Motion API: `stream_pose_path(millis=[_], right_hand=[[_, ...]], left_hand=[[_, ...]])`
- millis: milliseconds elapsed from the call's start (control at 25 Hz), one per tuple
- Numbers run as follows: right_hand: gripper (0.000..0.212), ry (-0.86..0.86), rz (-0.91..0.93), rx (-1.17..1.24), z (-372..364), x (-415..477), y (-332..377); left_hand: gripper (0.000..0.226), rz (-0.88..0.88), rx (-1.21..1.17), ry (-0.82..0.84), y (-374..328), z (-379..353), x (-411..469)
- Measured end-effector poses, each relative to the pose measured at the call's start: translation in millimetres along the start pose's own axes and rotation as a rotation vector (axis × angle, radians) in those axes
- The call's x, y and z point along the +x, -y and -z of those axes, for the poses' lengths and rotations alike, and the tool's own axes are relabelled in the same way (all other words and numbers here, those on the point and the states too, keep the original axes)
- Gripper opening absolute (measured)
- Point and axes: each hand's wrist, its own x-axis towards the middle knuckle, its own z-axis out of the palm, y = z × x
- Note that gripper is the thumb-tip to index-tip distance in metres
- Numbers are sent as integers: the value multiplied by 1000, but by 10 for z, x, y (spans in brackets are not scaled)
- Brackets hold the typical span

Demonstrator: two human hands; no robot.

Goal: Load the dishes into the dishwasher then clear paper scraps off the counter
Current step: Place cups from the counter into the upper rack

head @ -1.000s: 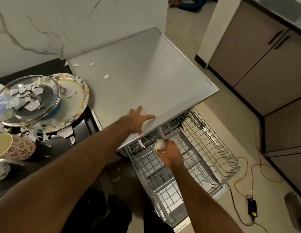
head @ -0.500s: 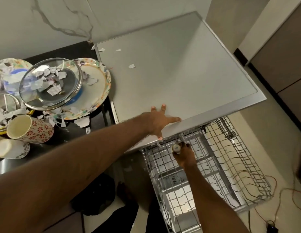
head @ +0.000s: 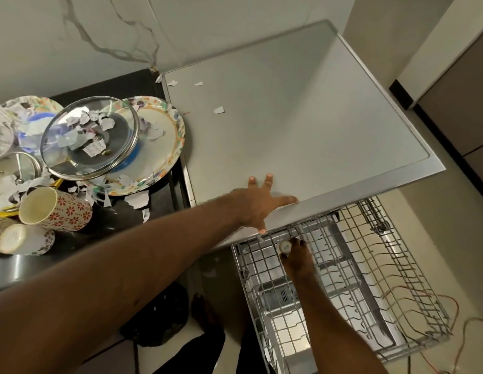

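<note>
1. The right hand (head: 295, 259) is reaching down into the wire rack (head: 375, 268) and pinching a small white round object (head: 285, 247) with curled fingers at the rack's rear left corner; what the object is cannot be told
2. The left hand (head: 258, 205) is lying flat on the grey dishwasher top (head: 302, 117), fingers straight and spread, gripping nothing; one fingertip is reaching over the top's front edge, just above the white object
3. The rack is standing pulled out from under that front edge and hanging over the floor, with no dishes showing in it
4. Three paper scraps (head: 218, 110) are lying on the dishwasher top towards its rear left corner, well apart from the left hand
5. The dishes are sitting on the black counter (head: 121, 85) to the left: a floral-rimmed plate (head: 167, 136) is touching the dishwasher's side, and a glass lid (head: 92, 136) is resting tilted on it, with torn paper on and around both
6. A red-flowered mug (head: 59, 210) is lying on its side in front of the plate, and a second cup (head: 24, 238) is lying just beside it
7. Orange cables (head: 450, 306) are trailing across the floor to the right of the rack
</note>
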Motion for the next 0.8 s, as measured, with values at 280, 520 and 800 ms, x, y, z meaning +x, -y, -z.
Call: stream_pose_path(millis=[280, 520, 800], right_hand=[[57, -24, -16, 63, -53, -26, -93], [71, -16, -27, 129, 9, -239, -141], [69, -85, 40, 103, 472, -777, 133]], left_hand=[[111, 1, 19, -13, 21, -18, 21], [109, 0, 45, -9, 29, -12, 27], [111, 14, 5, -58, 32, -38, 21]])
